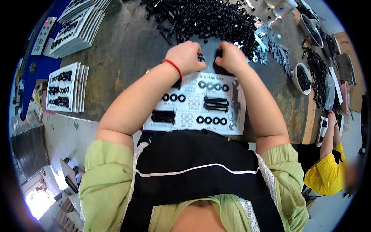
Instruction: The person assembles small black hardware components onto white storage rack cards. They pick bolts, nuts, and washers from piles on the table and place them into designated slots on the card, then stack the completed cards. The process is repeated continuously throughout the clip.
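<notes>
My left hand [186, 58], with a red band at its wrist, is closed around black nuts [201, 58] that show at its fingertips. Facing it, my right hand [232, 58] is closed too, with a small black piece [219, 53] at its fingers whose kind I cannot make out. Both hands hover near the top edge of a white card [185, 127]. On the card lie black bolts [215, 103], more bolts [163, 116] at lower left, rows of black washers [211, 120] and silver wrenches [235, 102]. Printed nut outlines run down its middle. My left forearm hides its upper left part.
Beyond my hands lies a heap of black nuts [216, 21], with silver wrenches [270, 42] at its right. Filled cards [65, 87] stand stacked at left. A white bowl [302, 79] of black parts sits near the right edge. A person in yellow [326, 174] works at far right.
</notes>
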Demonstrator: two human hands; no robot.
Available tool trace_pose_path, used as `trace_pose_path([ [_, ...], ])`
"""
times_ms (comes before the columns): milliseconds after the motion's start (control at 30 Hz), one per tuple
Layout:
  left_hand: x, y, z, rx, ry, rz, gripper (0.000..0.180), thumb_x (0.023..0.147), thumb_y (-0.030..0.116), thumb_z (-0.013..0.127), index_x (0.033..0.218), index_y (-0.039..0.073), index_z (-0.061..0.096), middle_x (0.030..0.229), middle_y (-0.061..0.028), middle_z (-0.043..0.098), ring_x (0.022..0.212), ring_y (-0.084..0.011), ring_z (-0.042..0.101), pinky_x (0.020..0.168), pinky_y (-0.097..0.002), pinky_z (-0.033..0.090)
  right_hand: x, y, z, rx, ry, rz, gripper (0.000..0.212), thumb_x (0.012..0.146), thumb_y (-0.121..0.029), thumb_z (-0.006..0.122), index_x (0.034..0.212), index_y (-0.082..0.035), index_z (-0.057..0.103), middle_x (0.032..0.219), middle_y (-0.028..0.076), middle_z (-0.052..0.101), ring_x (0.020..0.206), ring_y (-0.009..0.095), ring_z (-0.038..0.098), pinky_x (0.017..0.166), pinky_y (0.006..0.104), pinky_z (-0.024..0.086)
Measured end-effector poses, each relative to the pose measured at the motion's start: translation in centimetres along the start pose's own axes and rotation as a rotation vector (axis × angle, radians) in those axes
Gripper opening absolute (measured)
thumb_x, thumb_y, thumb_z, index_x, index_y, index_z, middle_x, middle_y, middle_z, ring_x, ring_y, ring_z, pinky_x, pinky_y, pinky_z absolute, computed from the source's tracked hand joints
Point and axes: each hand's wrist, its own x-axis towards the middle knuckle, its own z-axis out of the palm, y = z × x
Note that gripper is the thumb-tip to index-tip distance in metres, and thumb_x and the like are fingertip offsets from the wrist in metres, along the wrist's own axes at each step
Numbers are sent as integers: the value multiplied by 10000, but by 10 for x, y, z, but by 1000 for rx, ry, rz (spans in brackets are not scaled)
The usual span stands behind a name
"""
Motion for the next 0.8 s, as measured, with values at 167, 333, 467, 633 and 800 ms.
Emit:
trace_pose_path([
  [167,-83,0,-8,-47,134,251,318,655,188,758,900,31,631,1098,-136,617,1088,-308,598,907,-390,501,-68,-33,3,52,99,-131,362,718,-216,731,1017,-23,665,974,171,689,895,339,678,772,422,552],
  [333,-156,11,3,49,61,323,302,565,126,778,814,59,620,1241,-132,565,1359,-421,386,1040,-499,403,-157,-75,29,61,-92,-349,220,690,-188,699,828,-41,612,787,120,656,750,311,668,654,423,546],
  [467,-171,4,20,61,66,307,324,583,135,791,868,72,651,1295,-109,553,1386,-405,356,1036,-509,399,-170,-79,49,42,-132,-411,185,703,-172,692,812,-52,602,754,92,648,711,284,666,614,404,541],
  [633,-169,4,22,-6,54,277,360,598,144,807,932,91,683,1323,-101,548,1389,-405,354,1038,-508,392,-168,-72,48,80,-129,-428,204,724,-183,705,856,-59,611,765,85,655,726,283,673,619,397,542],
  [800,-165,11,2,-86,39,211,521,581,186,859,1059,90,675,1331,-141,537,1366,-428,374,1089,-502,364,-157,-57,22,243,-174,-342,429,757,-237,740,1138,-75,627,961,126,681,866,305,678,736,406,549],
])
